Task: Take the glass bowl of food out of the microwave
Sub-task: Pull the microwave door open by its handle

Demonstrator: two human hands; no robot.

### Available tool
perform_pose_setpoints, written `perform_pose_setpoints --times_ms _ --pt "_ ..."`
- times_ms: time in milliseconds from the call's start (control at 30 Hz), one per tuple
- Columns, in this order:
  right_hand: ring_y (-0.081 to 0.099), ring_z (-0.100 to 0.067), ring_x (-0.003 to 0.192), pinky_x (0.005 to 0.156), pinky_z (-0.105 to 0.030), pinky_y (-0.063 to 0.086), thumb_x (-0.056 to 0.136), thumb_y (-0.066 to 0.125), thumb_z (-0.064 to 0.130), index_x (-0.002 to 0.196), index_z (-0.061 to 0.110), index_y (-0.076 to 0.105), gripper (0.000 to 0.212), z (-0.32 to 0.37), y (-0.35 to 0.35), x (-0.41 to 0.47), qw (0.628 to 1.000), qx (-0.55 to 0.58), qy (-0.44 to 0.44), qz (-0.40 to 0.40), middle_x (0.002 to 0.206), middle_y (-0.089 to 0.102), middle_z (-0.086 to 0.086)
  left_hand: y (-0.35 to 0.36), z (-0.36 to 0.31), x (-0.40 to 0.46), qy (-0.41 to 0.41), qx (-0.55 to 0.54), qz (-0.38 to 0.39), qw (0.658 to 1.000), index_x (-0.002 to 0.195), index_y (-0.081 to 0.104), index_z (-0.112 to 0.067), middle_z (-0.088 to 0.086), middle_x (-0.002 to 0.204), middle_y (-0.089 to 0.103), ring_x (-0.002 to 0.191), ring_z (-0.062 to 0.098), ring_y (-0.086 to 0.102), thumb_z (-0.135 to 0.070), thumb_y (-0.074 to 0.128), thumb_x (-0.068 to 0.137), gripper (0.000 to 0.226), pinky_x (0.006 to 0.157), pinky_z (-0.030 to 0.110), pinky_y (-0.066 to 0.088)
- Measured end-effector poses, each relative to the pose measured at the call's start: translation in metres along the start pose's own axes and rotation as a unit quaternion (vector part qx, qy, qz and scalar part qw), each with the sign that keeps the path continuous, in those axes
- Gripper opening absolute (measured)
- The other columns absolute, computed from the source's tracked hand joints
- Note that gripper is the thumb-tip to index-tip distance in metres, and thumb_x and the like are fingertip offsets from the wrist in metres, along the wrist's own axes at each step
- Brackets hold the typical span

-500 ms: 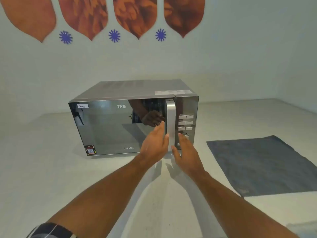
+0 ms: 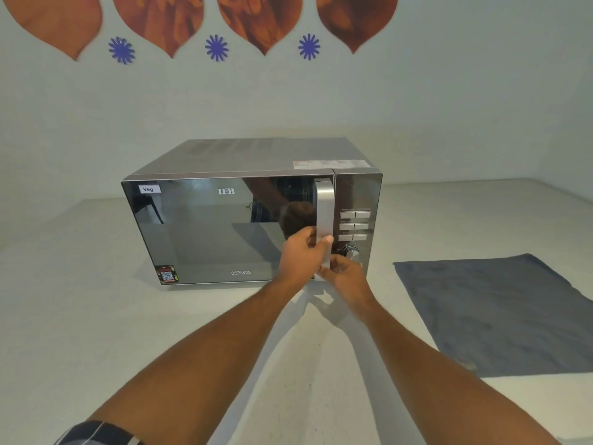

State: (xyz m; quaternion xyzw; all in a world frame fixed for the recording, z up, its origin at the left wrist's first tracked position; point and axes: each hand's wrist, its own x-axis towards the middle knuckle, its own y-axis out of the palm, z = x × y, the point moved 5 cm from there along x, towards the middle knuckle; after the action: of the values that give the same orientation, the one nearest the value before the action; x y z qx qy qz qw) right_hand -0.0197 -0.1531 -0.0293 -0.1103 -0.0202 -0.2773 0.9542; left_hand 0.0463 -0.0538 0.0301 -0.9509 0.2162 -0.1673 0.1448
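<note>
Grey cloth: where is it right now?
In the head view the grey cloth lies flat on the counter, to the right of the microwave, clear of both hands.

A grey cloth [image 2: 500, 316] lies flat on the white worktop [image 2: 96, 316], at the right of the frame. Orange leaf shapes [image 2: 263, 20] and blue stars [image 2: 217, 47] decorate the wall along the top.

closed microwave [image 2: 224, 220] on a pale counter [image 2: 96, 316], both hands on its handle [image 2: 324, 213] (left hand [image 2: 301, 255] above right hand [image 2: 345, 274]), grey cloth [image 2: 500, 316] to the right

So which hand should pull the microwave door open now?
Left. The left hand is wrapped around the door handle, thumb on its front. The right hand only touches the handle's lower end, beside the control dial.
</note>
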Motion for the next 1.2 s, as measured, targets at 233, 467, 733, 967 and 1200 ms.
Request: perform_pose_setpoints --times_ms 233,467,733,967,1200 --pt "0.067 -0.011 0.087 0.07 -0.018 0.047 0.092 0.067 0.034 0.094 0.031 0.067 0.004 -0.007 0.001 0.005 1.0 0.029 0.007 -0.007 0.094 0.072 0.01 0.011 0.002 0.003 -0.024 0.015 0.013 1.0 0.128 0.056 -0.021 0.001 0.128 0.066 0.113 0.024 0.065 -0.043 0.06 0.095 0.04 0.101 0.04 0.053" --pt "0.068 -0.014 0.091 0.076 -0.026 0.048 0.09 0.067 0.038 0.093 0.026 0.07 0.013 -0.009 -0.002 0.007 0.999 0.036 0.017 0.004 0.094 0.074 0.007 0.012 -0.002 0.0 -0.026 0.017 0.011 0.999 0.132 0.056 -0.019 0.002 0.131 0.066 0.118 0.025 0.063 -0.038 0.059 0.097 0.04 0.102 0.04 0.051" --pt "0.072 -0.005 0.078 0.069 -0.018 0.046 0.088 0.071 0.035 0.083 0.029 0.073 0.008 -0.009 -0.005 0.002 0.999 0.044 0.008 0.001 0.079 0.077 0.017 0.009 -0.004 -0.014 -0.019 0.028 0.013 0.999 0.133 0.055 -0.016 0.006 0.132 0.065 0.12 0.027 0.063 -0.036 0.057 0.098 0.041 0.106 0.045 0.05" --pt "0.073 -0.005 0.088 0.075 -0.019 0.049 0.086 0.072 0.039 0.096 0.026 0.076 0.017 -0.008 -0.006 -0.025 0.998 0.06 -0.021 0.028 0.09 0.079 0.012 0.004 -0.004 -0.034 -0.003 0.027 0.021 0.999 0.134 0.054 -0.017 0.005 0.13 0.066 0.118 0.026 0.063 -0.04 0.059 0.096 0.045 0.103 0.045 0.053" --pt "0.074 -0.026 0.08 0.08 -0.031 0.059 0.087 0.065 0.047 0.09 0.009 0.079 0.04 -0.002 -0.015 -0.062 0.992 0.069 -0.09 0.054 0.084 0.078 -0.01 -0.01 0.003 -0.081 0.042 0.017 -0.051 0.998 0.103 0.049 -0.039 -0.024 0.089 0.061 0.084 0.001 0.063 -0.042 0.063 0.088 0.021 0.069 0.013 0.052"
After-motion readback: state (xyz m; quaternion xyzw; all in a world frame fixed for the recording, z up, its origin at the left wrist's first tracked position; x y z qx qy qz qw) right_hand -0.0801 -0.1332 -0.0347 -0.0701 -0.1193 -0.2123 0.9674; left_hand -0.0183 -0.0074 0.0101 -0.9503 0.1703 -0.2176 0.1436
